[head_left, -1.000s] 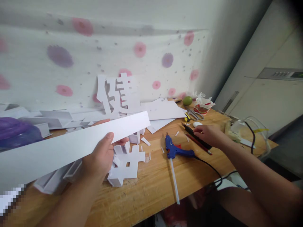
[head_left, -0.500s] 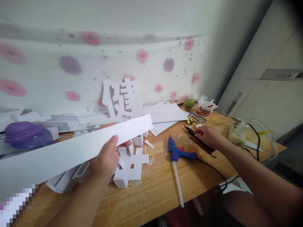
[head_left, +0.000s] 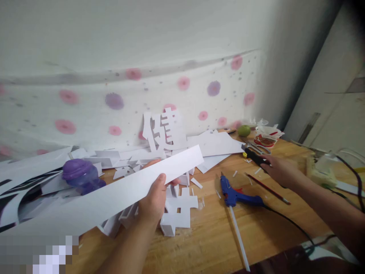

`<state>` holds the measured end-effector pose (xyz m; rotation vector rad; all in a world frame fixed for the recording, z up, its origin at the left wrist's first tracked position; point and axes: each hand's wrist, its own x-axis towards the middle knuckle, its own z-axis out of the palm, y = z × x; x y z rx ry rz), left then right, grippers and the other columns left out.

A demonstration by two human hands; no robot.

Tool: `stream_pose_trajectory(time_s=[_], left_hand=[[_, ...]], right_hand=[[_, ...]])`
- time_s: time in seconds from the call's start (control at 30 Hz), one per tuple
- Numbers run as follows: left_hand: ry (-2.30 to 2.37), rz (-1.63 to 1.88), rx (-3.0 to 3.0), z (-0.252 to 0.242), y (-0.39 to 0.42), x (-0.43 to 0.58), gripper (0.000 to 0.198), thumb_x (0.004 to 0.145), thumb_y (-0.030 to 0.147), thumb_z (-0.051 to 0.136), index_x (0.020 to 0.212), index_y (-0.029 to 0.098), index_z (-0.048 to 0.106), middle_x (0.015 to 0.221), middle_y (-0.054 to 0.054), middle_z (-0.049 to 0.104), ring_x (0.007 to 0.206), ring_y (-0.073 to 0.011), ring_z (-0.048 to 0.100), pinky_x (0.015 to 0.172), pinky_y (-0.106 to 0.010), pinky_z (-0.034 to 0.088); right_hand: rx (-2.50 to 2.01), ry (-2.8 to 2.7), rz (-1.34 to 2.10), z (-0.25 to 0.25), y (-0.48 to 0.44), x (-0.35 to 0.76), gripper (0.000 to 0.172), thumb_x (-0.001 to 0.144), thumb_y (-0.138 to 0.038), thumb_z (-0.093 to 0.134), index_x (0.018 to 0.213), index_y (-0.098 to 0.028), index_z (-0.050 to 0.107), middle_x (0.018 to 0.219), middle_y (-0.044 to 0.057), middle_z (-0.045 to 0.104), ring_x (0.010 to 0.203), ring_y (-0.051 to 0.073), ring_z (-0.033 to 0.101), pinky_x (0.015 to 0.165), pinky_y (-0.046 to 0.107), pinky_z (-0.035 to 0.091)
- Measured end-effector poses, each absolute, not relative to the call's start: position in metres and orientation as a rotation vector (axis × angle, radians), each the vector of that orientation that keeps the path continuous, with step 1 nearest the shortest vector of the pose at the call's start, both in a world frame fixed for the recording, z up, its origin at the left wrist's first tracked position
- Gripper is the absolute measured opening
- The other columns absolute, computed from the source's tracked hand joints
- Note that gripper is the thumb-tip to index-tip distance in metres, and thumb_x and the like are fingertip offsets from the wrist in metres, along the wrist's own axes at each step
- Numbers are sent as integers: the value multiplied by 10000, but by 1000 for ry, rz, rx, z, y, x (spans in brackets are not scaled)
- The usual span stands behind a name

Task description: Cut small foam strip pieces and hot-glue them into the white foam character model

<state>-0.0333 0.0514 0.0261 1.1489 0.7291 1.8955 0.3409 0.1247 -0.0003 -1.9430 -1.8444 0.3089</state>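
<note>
In my left hand [head_left: 154,199] a long white strip of board [head_left: 122,192] is gripped, thumb on top and fingers underneath. The strip slants from the lower left up towards the middle. Over the right side of the table, my right hand [head_left: 278,171] is closed around a black craft knife [head_left: 254,156] whose tip points up and left. Below it lie a dark red pencil [head_left: 268,188] and a blue glue gun [head_left: 229,195] with a white glue stick in its back. A partly walled white board letter [head_left: 184,219] rests beneath my left hand.
A white cut-out character [head_left: 159,131] leans on the spotted wall covering. White sheets [head_left: 216,144], scissors [head_left: 258,147], a green fruit [head_left: 244,131] and a paper tub [head_left: 266,137] stand behind. A purple-lidded container [head_left: 81,175] is at left; a power strip [head_left: 310,169] at right. The glue gun's cord trails rightward.
My right hand has lifted the craft knife from beside the pencil, which stays on the table. The view has swung left and up. My left hand still holds the strip.
</note>
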Motion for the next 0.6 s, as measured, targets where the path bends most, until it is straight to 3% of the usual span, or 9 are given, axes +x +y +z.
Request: stream_pose_trajectory(time_s=[0.07, 0.13, 0.2, 0.27, 0.4, 0.6], left_hand=[[728, 1887, 1146, 26, 51, -33, 378, 773, 261, 651, 1126, 223, 522, 933, -25, 652, 703, -190, 660, 591, -325, 557], [736, 1865, 1147, 25, 50, -31, 398, 772, 275, 657, 1141, 225, 518, 947, -31, 655, 697, -190, 661, 591, -324, 557], [751, 1855, 1146, 23, 50, -30, 427, 782, 284, 649, 1182, 231, 509, 977, -38, 654, 702, -187, 662, 597, -324, 560], [753, 1838, 1150, 21, 50, -30, 453, 795, 286, 637, 1224, 237, 498, 1025, -51, 651, 714, -187, 664, 610, -334, 565], [725, 1770, 1182, 18, 50, -31, 476, 812, 277, 616, 1265, 226, 478, 1014, -70, 668, 730, -195, 673, 647, -354, 565], [710, 1758, 1239, 17, 46, -31, 460, 818, 266, 603, 1258, 212, 481, 894, -49, 692, 728, -193, 671, 650, -342, 557]], right_hand=[[-1798, -1784, 449, 17, 109, 325, 389, 943, -337, 284, 1275, -161, 386, 864, 96, 607, 694, 203, 620, 591, 302, 476], [-1621, -1756, 611, 31, 89, 303, 437, 963, -485, 214, 1274, -208, 346, 745, 18, 541, 579, 151, 564, 489, 244, 447], [-1266, -1668, 959, 42, 68, 279, 501, 900, -570, 417, 1252, -219, 353, 642, -42, 430, 465, 106, 433, 405, 206, 363], [-1062, -1745, 1148, 49, 51, 258, 498, 879, -544, 509, 1221, -203, 385, 620, -53, 418, 447, 83, 391, 402, 192, 336], [-908, -1737, 1369, 53, 37, 229, 335, 944, -490, 422, 1028, -171, 479, 662, -20, 484, 489, 78, 452, 475, 203, 397], [-859, -1681, 1419, 49, 34, 211, 360, 942, -500, 404, 839, -160, 458, 682, -19, 487, 455, 68, 475, 435, 205, 400]])
